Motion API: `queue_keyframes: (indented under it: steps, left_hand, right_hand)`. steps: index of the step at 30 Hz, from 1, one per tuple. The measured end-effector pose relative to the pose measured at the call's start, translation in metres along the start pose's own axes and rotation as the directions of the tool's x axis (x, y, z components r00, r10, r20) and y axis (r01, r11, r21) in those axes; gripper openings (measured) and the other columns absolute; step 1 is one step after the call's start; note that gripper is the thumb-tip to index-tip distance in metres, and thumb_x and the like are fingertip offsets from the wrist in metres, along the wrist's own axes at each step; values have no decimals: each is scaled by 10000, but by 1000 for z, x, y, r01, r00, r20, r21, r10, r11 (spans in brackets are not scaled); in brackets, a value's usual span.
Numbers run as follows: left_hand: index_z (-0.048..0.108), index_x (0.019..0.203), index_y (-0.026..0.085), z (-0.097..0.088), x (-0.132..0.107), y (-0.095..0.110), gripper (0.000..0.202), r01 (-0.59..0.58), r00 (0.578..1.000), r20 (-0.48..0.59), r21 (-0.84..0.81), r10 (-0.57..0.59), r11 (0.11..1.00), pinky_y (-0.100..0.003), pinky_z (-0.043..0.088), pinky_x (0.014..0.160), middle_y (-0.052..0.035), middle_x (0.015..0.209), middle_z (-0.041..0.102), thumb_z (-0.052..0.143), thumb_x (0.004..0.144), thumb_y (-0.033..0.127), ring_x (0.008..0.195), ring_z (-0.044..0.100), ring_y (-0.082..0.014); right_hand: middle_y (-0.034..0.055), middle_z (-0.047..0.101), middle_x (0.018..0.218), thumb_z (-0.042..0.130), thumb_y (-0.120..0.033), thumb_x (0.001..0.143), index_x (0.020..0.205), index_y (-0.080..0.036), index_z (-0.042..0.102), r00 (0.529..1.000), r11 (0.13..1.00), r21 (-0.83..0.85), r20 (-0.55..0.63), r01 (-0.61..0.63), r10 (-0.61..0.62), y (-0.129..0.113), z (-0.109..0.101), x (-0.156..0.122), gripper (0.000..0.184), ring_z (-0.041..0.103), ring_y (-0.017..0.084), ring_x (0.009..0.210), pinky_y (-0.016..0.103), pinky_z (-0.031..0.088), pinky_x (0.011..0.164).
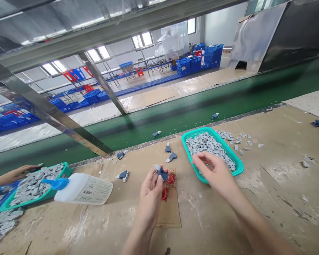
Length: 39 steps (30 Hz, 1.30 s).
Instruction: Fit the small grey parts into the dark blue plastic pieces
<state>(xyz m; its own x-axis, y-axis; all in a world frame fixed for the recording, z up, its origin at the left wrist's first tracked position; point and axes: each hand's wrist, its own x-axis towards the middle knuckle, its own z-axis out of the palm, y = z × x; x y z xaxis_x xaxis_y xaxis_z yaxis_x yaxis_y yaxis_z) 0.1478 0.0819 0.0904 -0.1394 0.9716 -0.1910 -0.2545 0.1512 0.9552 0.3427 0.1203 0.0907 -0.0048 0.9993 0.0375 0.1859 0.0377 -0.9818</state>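
My left hand (150,189) is closed around a small dark blue and light grey plastic part (162,173), held above the red round pieces (170,178) on a cardboard strip (170,216). My right hand (215,171) hovers at the near side of a turquoise basket (239,166) heaped with small grey plastic pieces (203,143). Its thumb and fingers curl together; whatever is between the tips is too small to make out. Similar blue and grey parts (171,157) lie just beyond my left hand.
A white bottle with a blue nozzle (90,189) lies at left, near another turquoise basket (66,170) of grey pieces. Another person's hand (23,171) reaches over that basket. Beyond the cardboard-covered table runs a green conveyor belt (180,122), crossed by a metal post (103,85).
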Motion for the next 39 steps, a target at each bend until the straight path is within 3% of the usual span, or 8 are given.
queue_keyframes:
  steps: [4,10,14,18,26,32,35,39]
  left_hand:
    - [601,1067,180,-17,30,12,369,-122,993,15,172,121,978,-346,428,961,-85,1010,646,680,734,318,1016,599,-206]
    - [564,1049,142,-62,134,33,377,-229,951,-78,472,299,851,-375,459,898,-83,939,653,649,745,349,896,630,-191]
    - [574,1050,129,-87,206,48,278,-186,912,-104,757,396,626,-438,458,867,-69,974,633,573,849,321,918,605,-199]
    - [598,1035,133,-93,245,56,261,-163,913,0,917,408,364,-461,442,895,-74,1055,615,574,854,320,1001,577,-220]
    - [553,1148,157,-81,260,36,325,-224,930,210,974,303,11,-477,437,909,-96,1186,554,551,868,323,1077,535,-241]
    - [547,1138,142,-95,250,35,324,-109,948,127,991,292,-76,-460,454,881,-102,1189,542,560,863,311,1055,541,-238]
    - [549,1128,143,-101,243,43,322,-47,952,62,997,300,-56,-450,459,864,-97,1159,554,556,864,326,1022,552,-229]
    - [548,1130,144,-100,226,54,334,-24,945,6,998,326,50,-468,438,885,-97,1154,557,550,864,346,1031,547,-235]
  right_hand:
    - [74,666,902,508,-373,856,929,-224,651,976,911,-412,-200,1,-92,21,-21,12,219,573,258,819,339,427,647]
    - [84,662,890,509,-177,841,999,-203,680,970,697,-717,-172,-3,-172,46,-33,24,235,474,291,888,366,391,756]
    - [84,657,897,526,-171,865,989,-237,707,982,689,-725,-120,13,-144,47,-29,32,229,451,292,916,355,373,775]
    - [95,637,886,554,-221,873,1011,-247,710,986,675,-732,-29,93,-167,41,-15,44,209,443,297,967,350,357,790]
    - [98,610,850,515,-165,883,838,-229,694,994,608,-788,39,91,-97,37,2,52,195,462,270,957,304,344,669]
    - [105,616,818,447,-39,864,822,-189,609,997,604,-796,-9,38,-75,35,1,50,225,501,253,896,269,317,562]
    - [71,644,815,440,-115,905,864,-198,600,988,709,-703,-58,63,-145,32,-2,46,185,536,234,843,270,355,584]
    - [30,687,869,553,-328,877,843,-226,673,980,945,-295,-92,144,-178,20,2,25,162,589,203,743,289,435,647]
